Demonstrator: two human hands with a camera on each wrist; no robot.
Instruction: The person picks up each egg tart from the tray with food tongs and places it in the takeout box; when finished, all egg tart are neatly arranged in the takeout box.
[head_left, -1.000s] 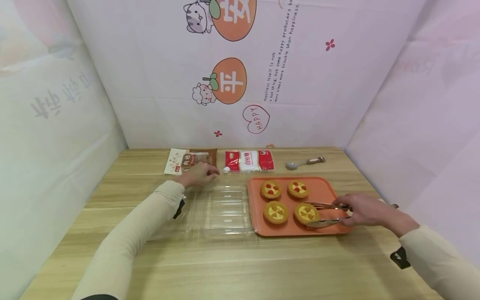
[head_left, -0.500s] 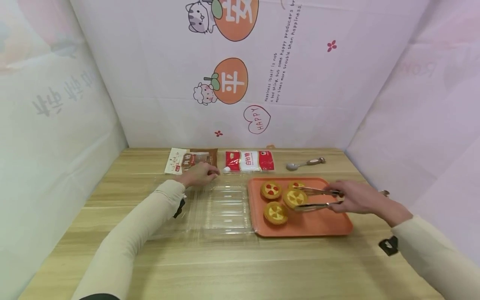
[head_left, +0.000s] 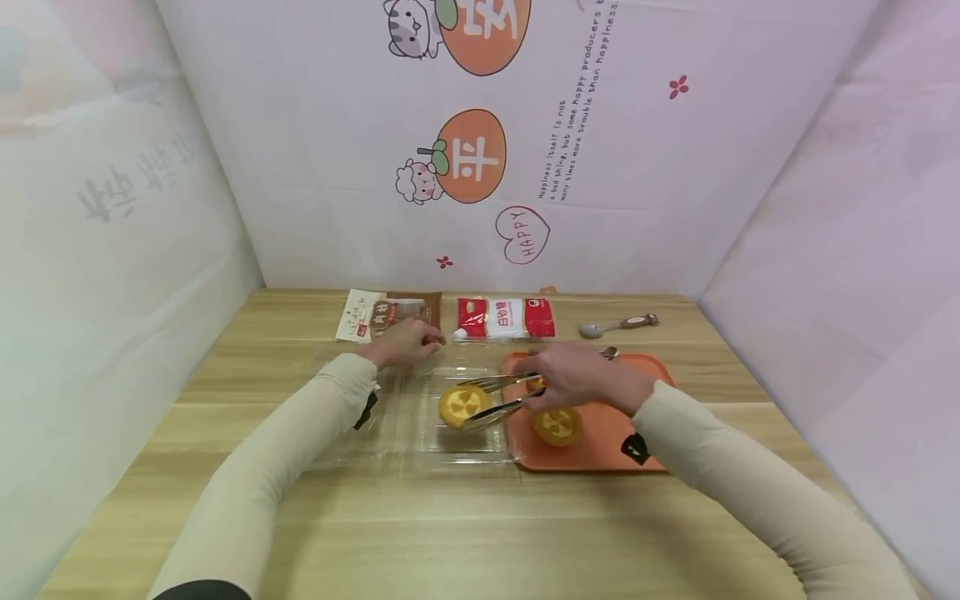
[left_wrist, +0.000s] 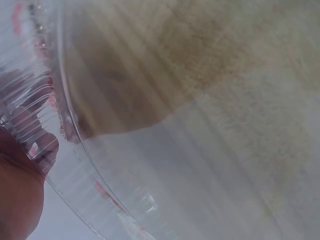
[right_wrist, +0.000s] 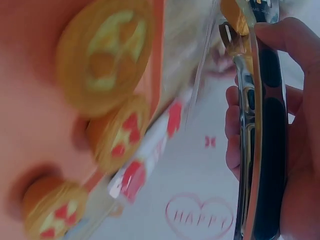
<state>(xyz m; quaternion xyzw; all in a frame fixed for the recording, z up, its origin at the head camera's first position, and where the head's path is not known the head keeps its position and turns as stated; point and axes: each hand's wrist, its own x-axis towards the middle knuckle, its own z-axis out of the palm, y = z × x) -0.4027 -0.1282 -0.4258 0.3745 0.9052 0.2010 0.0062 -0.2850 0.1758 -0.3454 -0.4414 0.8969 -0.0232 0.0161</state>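
My right hand (head_left: 572, 371) grips metal tongs (head_left: 501, 408), whose tips hold an egg tart (head_left: 462, 405) with yellow fruit pieces over the clear plastic container (head_left: 467, 457). Dark handle panels show on the tongs in the right wrist view. My left hand (head_left: 408, 342) holds the container's back edge, its fingers partly seen through the ridged plastic (left_wrist: 75, 125) in the left wrist view. Another yellow-topped tart (head_left: 557, 426) sits on the orange tray (head_left: 615, 446). Two red-topped tarts, a nearer one (right_wrist: 122, 135) and a farther one (right_wrist: 52, 210), are mostly hidden by my right hand in the head view.
Behind the container lie a brown and cream packet (head_left: 382, 315) and a red and white packet (head_left: 506, 317). A spoon (head_left: 618, 325) rests at the back right. Printed cloth walls (head_left: 600, 233) enclose the wooden table (head_left: 420, 542) at the back and sides.
The tongs have lifted a yellow-topped tart from the tray's front right and carried it left across the tray to above the container. My left hand stays at the container's back edge.
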